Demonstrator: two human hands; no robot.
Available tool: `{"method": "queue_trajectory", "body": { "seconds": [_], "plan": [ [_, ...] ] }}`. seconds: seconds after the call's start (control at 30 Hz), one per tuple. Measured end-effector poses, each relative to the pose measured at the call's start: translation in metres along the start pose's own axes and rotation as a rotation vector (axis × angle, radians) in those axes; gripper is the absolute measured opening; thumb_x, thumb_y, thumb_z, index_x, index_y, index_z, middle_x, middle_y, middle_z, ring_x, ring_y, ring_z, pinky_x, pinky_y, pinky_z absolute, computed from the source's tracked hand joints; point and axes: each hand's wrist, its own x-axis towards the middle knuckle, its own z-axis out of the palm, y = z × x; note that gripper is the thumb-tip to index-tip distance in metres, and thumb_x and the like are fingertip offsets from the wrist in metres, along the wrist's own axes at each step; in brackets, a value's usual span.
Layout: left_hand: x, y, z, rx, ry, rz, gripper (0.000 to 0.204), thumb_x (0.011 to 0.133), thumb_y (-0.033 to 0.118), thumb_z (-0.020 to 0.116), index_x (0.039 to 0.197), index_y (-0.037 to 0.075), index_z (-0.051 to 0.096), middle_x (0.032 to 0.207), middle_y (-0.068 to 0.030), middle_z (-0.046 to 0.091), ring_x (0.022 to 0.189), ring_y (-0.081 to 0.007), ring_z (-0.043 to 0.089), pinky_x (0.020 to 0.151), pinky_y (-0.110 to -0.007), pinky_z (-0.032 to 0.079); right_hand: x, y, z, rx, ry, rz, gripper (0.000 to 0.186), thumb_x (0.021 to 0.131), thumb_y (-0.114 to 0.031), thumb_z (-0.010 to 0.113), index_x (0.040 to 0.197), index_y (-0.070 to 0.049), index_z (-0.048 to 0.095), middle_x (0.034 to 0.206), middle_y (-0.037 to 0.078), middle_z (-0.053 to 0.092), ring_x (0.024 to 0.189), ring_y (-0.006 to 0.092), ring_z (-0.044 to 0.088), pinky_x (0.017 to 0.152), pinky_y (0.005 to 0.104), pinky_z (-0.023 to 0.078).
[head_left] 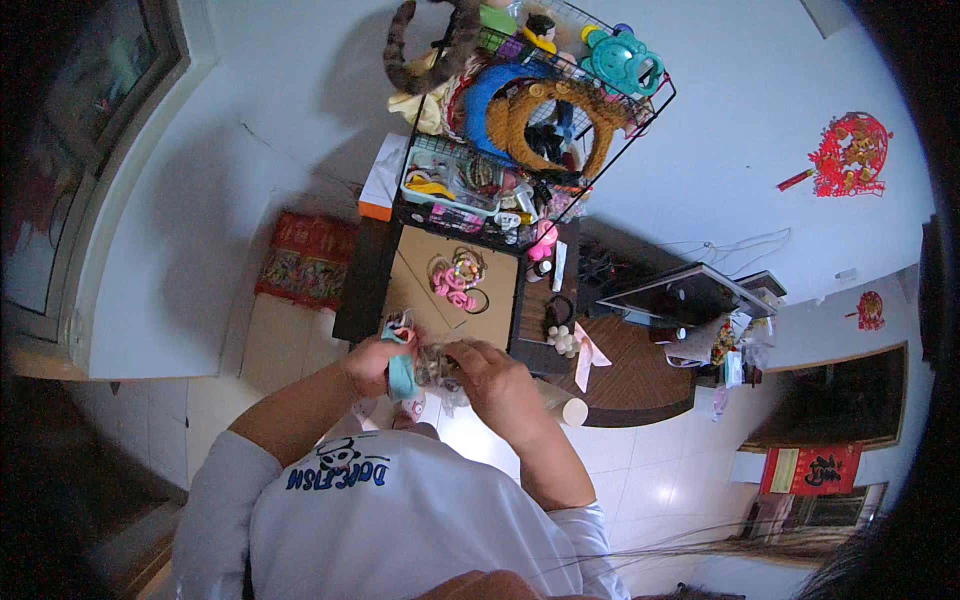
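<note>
My left hand (pixel 370 366) is closed around a light teal band-like thing (pixel 401 378), probably cloth, just in front of my body. Beside it, the fingers of my right hand (pixel 494 380) are bent over a crumpled clear plastic bag (pixel 437 372). What the bag contains is too small to tell. Just beyond my hands lies a tan board (pixel 412 272) on the dark table. Pink coiled hair ties (pixel 455 298), a beaded bracelet (pixel 468 268) and a dark hair tie (pixel 479 301) are grouped on the board.
A black wire rack (pixel 626 150) stands at the back, with blue and brown headbands (pixel 596 150) and a tray of small accessories (pixel 450 203). To the right are a black hair tie (pixel 560 311), a pale ball cluster (pixel 562 341), a pink ribbon (pixel 590 357) and a screen (pixel 690 297).
</note>
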Motion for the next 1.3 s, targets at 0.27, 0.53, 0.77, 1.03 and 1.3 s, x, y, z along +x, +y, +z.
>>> {"method": "queue_trajectory", "body": {
  "seconds": [0.27,0.53,0.77,1.03,1.3],
  "plan": [
    [-0.025,0.011,0.016,-0.175,-0.168,-0.1,0.021,0.088,0.022,0.045,0.105,0.01,0.049,0.102,-0.009,0.055,0.094,-0.0226,0.055,0.081,-0.043,0.046,-0.007,-0.006,-0.021,0.285,0.393,-0.076,0.054,0.063,-0.017,0.076,0.11,-0.005,0.051,0.1,0.01,0.057,0.089,0.0261,0.057,0.077,0.0303,0.045],
    [-0.01,0.001,-0.003,-0.192,-0.255,-0.061,0.041,0.084,0.026,0.051,0.12,0.009,0.041,0.117,-0.0128,0.049,0.109,-0.028,0.049,0.09,-0.05,0.041,-0.026,0.04,0.03,1.146,-0.118,0.312,0.071,0.074,-0.037,0.067,0.128,-0.003,0.035,0.116,0.012,0.05,0.095,0.0202,0.055,0.077,0.029,0.044],
    [-0.015,-0.013,-0.052,-0.143,-0.026,0.09,0.035,0.076,0.02,0.06,0.108,0.012,0.048,0.1,-0.0066,0.056,0.098,-0.0256,0.055,0.089,-0.046,0.043,0.033,0.174,0.077,0.299,0.184,0.676,0.038,0.08,-0.026,0.06,0.107,0.001,0.056,0.088,0.015,0.063,0.075,0.0211,0.061,0.067,0.0296,0.046],
    [-0.04,0.004,-0.016,-0.2,-0.051,0.164,0.055,0.074,0.023,0.065,0.122,0.011,0.042,0.115,-0.0127,0.052,0.107,-0.0287,0.051,0.091,-0.047,0.041,0.086,0.207,0.107,0.25,0.119,0.639,0.035,0.075,-0.025,0.064,0.1,-0.001,0.058,0.092,0.016,0.061,0.08,0.0281,0.059,0.067,0.0355,0.047],
    [-0.026,-0.009,-0.034,-0.268,0.053,0.18,0.033,0.077,0.022,0.062,0.108,0.013,0.053,0.107,-0.006,0.055,0.103,-0.0266,0.053,0.089,-0.046,0.043,0.073,0.223,0.089,1.351,0.354,0.637,0.007,0.087,-0.013,0.051,0.084,-0.011,0.046,0.088,0.005,0.06,0.079,0.0145,0.059,0.062,0.0278,0.05]
  ]
}}
